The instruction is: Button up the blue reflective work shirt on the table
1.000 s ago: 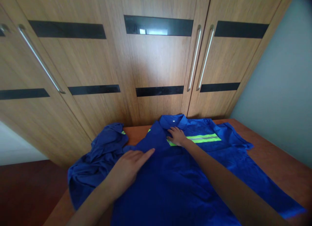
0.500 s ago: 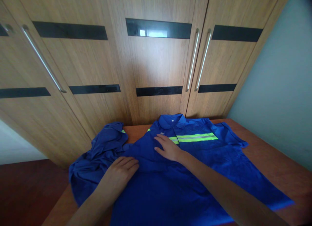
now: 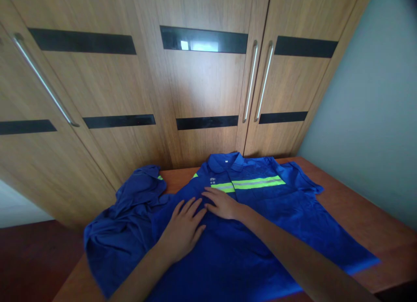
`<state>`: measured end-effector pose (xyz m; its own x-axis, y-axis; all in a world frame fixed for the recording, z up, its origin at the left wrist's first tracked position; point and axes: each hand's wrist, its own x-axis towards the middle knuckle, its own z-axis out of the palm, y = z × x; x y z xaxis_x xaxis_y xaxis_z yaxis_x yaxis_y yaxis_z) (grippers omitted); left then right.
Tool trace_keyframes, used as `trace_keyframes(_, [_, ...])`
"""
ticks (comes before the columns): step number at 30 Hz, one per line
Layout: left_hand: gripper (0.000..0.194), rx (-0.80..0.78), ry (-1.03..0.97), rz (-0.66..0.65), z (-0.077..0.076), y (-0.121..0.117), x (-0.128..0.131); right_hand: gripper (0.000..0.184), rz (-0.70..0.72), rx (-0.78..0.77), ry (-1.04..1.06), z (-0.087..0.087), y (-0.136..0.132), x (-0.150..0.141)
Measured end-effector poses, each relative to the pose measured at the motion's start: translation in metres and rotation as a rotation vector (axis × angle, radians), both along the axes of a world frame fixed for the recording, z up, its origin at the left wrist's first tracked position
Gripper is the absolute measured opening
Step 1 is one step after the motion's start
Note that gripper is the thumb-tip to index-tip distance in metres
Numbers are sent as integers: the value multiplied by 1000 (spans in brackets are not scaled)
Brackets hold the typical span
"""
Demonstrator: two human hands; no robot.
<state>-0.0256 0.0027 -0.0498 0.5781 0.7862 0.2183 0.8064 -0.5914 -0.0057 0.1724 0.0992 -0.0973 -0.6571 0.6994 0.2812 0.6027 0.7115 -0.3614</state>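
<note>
A blue work shirt point(image 3: 267, 224) with a yellow-green reflective stripe point(image 3: 250, 183) lies spread front-up on the wooden table point(image 3: 368, 224), collar toward the wardrobe. My left hand point(image 3: 183, 230) lies flat on the shirt's chest with fingers spread. My right hand point(image 3: 221, 204) rests flat just beside it, fingers stretched toward the left, a little below the stripe. Both hands press on the fabric and hold nothing.
A second blue garment point(image 3: 127, 219) lies crumpled at the table's left end, partly over the edge. Wooden wardrobe doors point(image 3: 208, 89) with long metal handles stand right behind the table. A grey wall point(image 3: 374, 119) is at the right.
My right hand slid back from the collar area down to the chest. My left hand moved right across the fabric and now lies next to the right hand.
</note>
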Motion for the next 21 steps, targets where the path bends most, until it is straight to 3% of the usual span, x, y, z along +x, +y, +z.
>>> trace_keyframes(4, [53,5,66,-57,-29,7,3,47,-205,80,23,-10,34,56])
trace_keyframes(6, [55,4,80,-70,-33,7,0,52,-398,79,-47,-18,48,96])
trace_keyframes(9, [56,17,92,-73,-31,7,-3,56,-540,40,-179,-31,65,147])
trace_keyframes(14, [57,36,108,-73,-30,7,-2,59,-613,18,-230,-45,90,204])
trace_keyframes(21, [58,72,101,-76,-30,9,-2,58,-700,41,-219,-46,103,288])
